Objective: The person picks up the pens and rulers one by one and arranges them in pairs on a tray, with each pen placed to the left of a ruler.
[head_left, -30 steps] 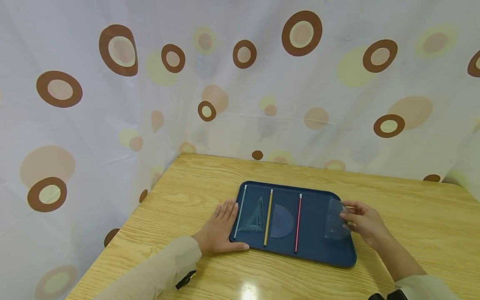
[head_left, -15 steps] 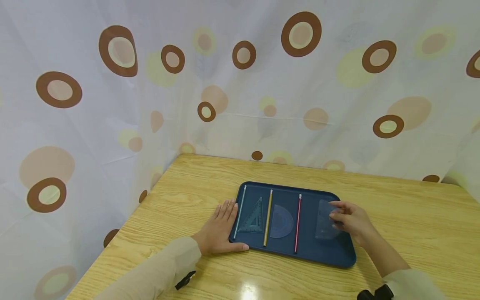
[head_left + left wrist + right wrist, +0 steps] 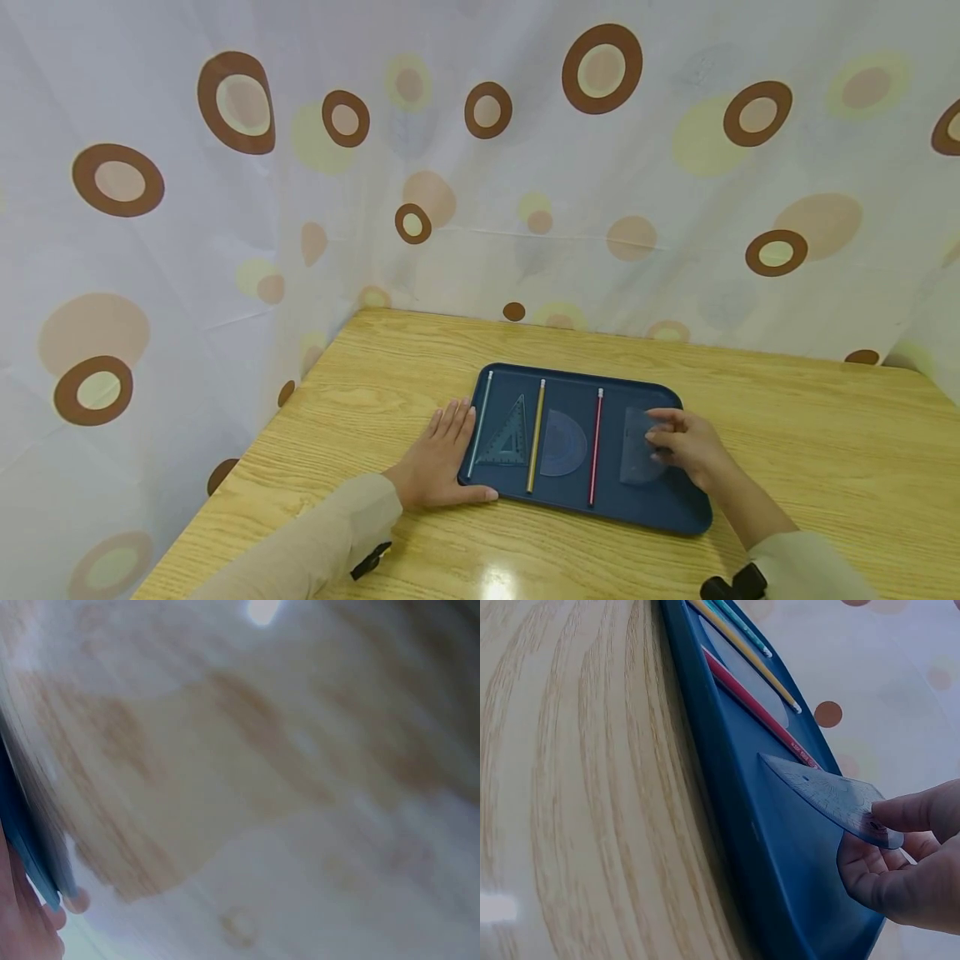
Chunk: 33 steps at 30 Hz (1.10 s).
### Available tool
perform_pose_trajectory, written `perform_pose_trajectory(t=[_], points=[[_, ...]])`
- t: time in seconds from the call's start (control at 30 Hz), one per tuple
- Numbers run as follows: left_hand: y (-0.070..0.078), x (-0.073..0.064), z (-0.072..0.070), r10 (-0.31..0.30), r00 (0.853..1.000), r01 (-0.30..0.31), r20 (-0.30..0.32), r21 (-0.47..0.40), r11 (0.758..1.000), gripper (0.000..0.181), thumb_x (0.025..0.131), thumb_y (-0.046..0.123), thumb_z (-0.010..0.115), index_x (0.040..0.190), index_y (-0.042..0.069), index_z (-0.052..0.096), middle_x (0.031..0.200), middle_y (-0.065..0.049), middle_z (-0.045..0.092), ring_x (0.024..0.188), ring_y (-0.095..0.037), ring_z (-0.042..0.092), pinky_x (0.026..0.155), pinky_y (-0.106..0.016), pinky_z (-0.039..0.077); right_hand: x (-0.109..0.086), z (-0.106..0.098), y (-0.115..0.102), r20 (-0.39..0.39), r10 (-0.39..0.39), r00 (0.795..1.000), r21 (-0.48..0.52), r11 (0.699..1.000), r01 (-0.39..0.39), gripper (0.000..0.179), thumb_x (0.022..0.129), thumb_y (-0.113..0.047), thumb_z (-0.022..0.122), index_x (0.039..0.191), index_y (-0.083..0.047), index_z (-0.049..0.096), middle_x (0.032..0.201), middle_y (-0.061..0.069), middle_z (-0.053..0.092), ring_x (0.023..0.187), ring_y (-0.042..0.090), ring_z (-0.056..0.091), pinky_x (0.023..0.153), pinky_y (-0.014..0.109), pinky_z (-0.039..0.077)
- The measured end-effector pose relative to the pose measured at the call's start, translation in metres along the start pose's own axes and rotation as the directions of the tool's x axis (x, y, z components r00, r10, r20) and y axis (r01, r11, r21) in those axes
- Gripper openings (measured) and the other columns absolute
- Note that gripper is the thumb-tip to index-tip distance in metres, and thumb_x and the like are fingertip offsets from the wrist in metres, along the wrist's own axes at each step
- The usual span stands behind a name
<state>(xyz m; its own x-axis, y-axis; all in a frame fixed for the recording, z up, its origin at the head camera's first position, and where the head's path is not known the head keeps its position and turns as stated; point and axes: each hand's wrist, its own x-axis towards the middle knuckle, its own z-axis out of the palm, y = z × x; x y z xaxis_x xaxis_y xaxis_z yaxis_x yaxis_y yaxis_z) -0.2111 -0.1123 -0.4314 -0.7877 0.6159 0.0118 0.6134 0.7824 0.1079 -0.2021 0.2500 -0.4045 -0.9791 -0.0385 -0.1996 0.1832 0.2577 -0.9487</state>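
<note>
A dark blue tray (image 3: 645,504) lies on the wooden table. My left hand (image 3: 442,458) rests flat at its left edge, with the fingers along the rim. My right hand (image 3: 686,446) pinches a clear protractor (image 3: 836,799) between thumb and fingers over the tray's right part; in the right wrist view it tilts, one corner low near the tray floor. Whether that corner touches, I cannot tell. Across the tray, from left to right, lie a teal pencil (image 3: 480,425), a clear set square (image 3: 510,442), a yellow pencil (image 3: 536,437), another clear protractor (image 3: 564,443) and a red pencil (image 3: 596,446).
The wooden table (image 3: 405,358) extends around the tray on all sides. Behind and to the left hangs a pale curtain (image 3: 337,208) with brown and yellow circles. The tray has a raised rim.
My right hand has moved left over the tray, bringing the protractor closer to the red pencil. The left hand and the tray have stayed in place.
</note>
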Motion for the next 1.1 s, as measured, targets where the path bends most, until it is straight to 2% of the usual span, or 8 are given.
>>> perform_pose_trajectory(t=[0.13,0.3,0.47,0.63,1.1], points=[[0.0,0.0,0.0,-0.001,1.0,0.001,0.007,-0.003,1.0,0.11,0.08,0.078,0.038,0.148,-0.002,0.005,0.156,-0.02,0.001,0.144,-0.033,0.001,0.117,-0.049,0.01,0.003,0.002,0.002,-0.019,0.007,1.0,-0.029,1.0,-0.008,0.047,0.089,0.002,0.053,0.131,0.015,0.036,0.079,-0.006,0.052,0.071,0.003,0.055,0.063,0.021,0.051],[0.0,-0.001,-0.001,-0.003,1.0,0.003,0.009,-0.018,1.0,0.11,0.08,0.076,0.04,0.148,-0.002,0.005,0.156,-0.02,0.001,0.144,-0.033,0.002,0.117,-0.049,0.01,0.005,0.007,0.003,-0.088,-0.034,0.996,-0.189,0.982,0.017,0.045,0.087,0.002,0.055,0.126,0.018,0.041,0.08,0.001,0.053,0.07,0.003,0.055,0.062,0.023,0.052],[0.0,-0.002,-0.002,-0.004,1.0,0.004,0.008,-0.014,1.0,0.11,0.08,0.076,0.04,0.148,-0.002,0.005,0.156,-0.02,0.002,0.144,-0.033,0.001,0.117,-0.049,0.01,0.006,0.012,0.001,-0.138,-0.121,0.983,-0.365,0.929,0.063,0.039,0.084,0.001,0.06,0.117,0.019,0.049,0.083,0.012,0.057,0.069,0.008,0.053,0.058,0.025,0.052],[0.0,-0.002,-0.001,-0.002,1.0,0.002,0.009,-0.012,1.0,0.11,0.08,0.077,0.039,0.148,-0.002,0.005,0.156,-0.02,0.001,0.145,-0.033,0.001,0.117,-0.049,0.01,0.006,0.014,0.0,-0.151,-0.182,0.972,-0.5,0.862,0.084,0.035,0.082,-0.002,0.064,0.111,0.016,0.055,0.082,0.014,0.057,0.072,0.016,0.052,0.058,0.024,0.046],[-0.002,-0.002,0.001,0.003,1.0,-0.003,-0.002,-0.007,1.0,0.11,0.08,0.077,0.038,0.148,-0.002,0.006,0.156,-0.021,0.002,0.144,-0.034,0.002,0.116,-0.049,0.011,0.005,0.018,0.003,-0.139,-0.223,0.965,-0.613,0.784,0.093,0.028,0.082,-0.004,0.065,0.105,0.012,0.06,0.085,0.017,0.058,0.078,0.025,0.054,0.067,0.037,0.046]])
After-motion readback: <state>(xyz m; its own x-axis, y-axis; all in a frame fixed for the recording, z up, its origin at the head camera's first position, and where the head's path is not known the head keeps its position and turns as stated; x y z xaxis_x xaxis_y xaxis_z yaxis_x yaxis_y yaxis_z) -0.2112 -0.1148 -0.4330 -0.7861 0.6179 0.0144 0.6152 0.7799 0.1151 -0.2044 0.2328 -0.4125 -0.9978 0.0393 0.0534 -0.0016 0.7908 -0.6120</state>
